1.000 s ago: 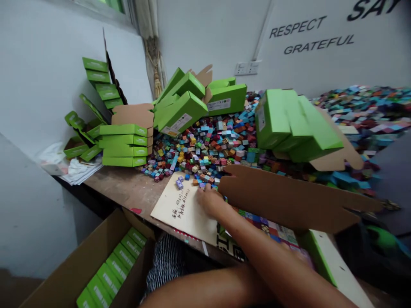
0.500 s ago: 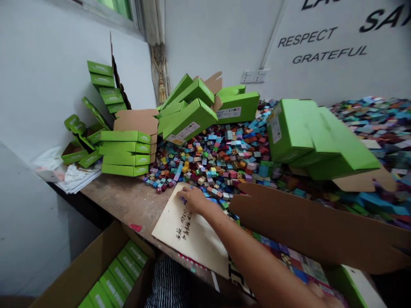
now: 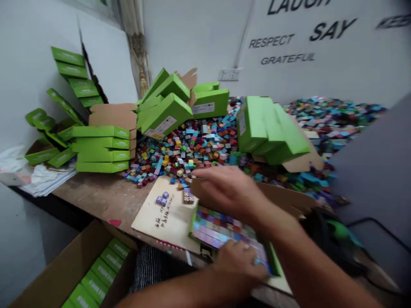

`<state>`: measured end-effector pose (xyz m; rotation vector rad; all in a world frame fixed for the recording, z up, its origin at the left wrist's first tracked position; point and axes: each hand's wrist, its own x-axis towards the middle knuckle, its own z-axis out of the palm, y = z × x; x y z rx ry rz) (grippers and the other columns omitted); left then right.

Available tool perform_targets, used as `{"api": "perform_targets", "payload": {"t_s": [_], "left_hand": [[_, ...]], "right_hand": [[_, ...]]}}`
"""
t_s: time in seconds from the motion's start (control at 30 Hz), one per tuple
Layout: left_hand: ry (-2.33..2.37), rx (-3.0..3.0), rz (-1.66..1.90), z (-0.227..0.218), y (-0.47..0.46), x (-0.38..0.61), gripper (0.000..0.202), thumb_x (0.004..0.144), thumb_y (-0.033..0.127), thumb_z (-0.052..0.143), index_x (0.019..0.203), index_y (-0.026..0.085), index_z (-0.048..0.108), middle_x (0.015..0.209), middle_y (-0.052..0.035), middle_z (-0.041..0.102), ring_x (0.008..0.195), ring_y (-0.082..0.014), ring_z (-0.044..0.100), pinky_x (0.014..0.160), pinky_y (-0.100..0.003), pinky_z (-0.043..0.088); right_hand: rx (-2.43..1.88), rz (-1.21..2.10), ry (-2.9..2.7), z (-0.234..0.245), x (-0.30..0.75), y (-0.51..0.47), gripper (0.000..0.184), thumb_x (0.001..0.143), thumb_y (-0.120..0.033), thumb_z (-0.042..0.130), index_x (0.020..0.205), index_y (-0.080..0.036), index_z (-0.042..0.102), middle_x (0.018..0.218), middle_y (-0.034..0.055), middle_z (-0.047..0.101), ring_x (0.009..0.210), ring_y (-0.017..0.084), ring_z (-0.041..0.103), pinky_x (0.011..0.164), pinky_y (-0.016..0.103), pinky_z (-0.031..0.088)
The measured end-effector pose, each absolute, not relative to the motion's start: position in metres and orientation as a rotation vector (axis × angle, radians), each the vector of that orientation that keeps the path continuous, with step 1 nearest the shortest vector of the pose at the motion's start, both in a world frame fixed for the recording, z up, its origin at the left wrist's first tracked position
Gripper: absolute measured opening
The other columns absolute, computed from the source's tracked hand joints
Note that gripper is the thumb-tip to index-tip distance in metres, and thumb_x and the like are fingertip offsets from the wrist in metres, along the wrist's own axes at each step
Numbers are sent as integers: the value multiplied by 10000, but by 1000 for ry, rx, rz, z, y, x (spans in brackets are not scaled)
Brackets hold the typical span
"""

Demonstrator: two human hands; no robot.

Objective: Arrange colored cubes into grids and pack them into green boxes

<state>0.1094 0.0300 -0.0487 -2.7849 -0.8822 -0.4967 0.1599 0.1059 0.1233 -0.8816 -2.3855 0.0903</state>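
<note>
**Head view: both hands at an open green carton of coloured cubes**

Head view, lower middle of the frame: the left hand (image 3: 239,262) lies on rows of small coloured cubes (image 3: 224,229) packed into an open green carton (image 3: 274,259), its fingers (image 3: 231,248) spread and slightly curved on top of them. Whether they grip any cube cannot be told. The right hand (image 3: 227,190), blurred, is above the carton's far edge, fingers stretched out and apart with nothing visible in them, just beside a dark patterned cube cluster (image 3: 188,196). A purple cube cluster (image 3: 162,199) sits further left on a handwritten cream card (image 3: 160,220). A brown cardboard flap (image 3: 282,199) rises beyond the right hand. A loose cube heap (image 3: 189,149) covers the wooden table (image 3: 96,192) behind, with stacked green boxes (image 3: 102,149) at left and a cardboard carton (image 3: 64,256) at lower left.
</note>
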Motion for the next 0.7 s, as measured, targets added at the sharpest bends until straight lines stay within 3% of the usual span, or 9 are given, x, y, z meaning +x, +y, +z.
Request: {"api": "perform_targets", "payload": {"t_s": [0.07, 0.17, 0.3, 0.47, 0.7], "left_hand": [[-975, -2795, -577, -50, 24, 97, 115, 873, 314, 602, 842, 204, 611, 729, -25, 564, 676, -176, 550, 536, -274, 445], [-1122, -2746, -703, -50, 25, 69, 48, 842, 207, 587, 875, 220, 620, 736, -27, 551, 695, -194, 523, 544, -281, 399], [-1171, -2738, -728, -45, 31, 46, 171, 819, 133, 557, 942, 230, 625, 767, -28, 554, 704, -195, 492, 570, -281, 380], [-1223, -2741, -688, -40, 33, 48, 135, 848, 152, 549, 933, 225, 623, 781, -30, 558, 722, -196, 487, 587, -280, 376], [-1274, -2758, -612, -40, 32, 49, 118, 871, 167, 551, 954, 225, 612, 799, -26, 550, 743, -193, 483, 608, -284, 370]], "right_hand": [[-1028, 105, -2119, 135, 216, 105, 261, 898, -291, 479, 1084, -239, 655, 1014, 31, 701, 903, 179, 638, 793, 311, 477], [-1305, 152, -1813, 111, 294, 109, 290, 861, -373, 536, 1062, -199, 652, 895, 43, 704, 767, 180, 642, 676, 302, 507], [-1673, 178, -1894, 40, 351, 117, 289, 826, -274, 512, 1058, -177, 655, 950, 80, 690, 787, 201, 637, 697, 328, 508], [-1801, 10, -2068, -17, 339, 134, 416, 863, -220, 452, 1265, -190, 552, 1170, 103, 612, 989, 205, 592, 843, 319, 460], [-1975, -3, -2122, -43, 301, 168, 381, 864, -177, 460, 1220, -174, 595, 1079, 148, 640, 957, 260, 564, 771, 333, 420]]}}
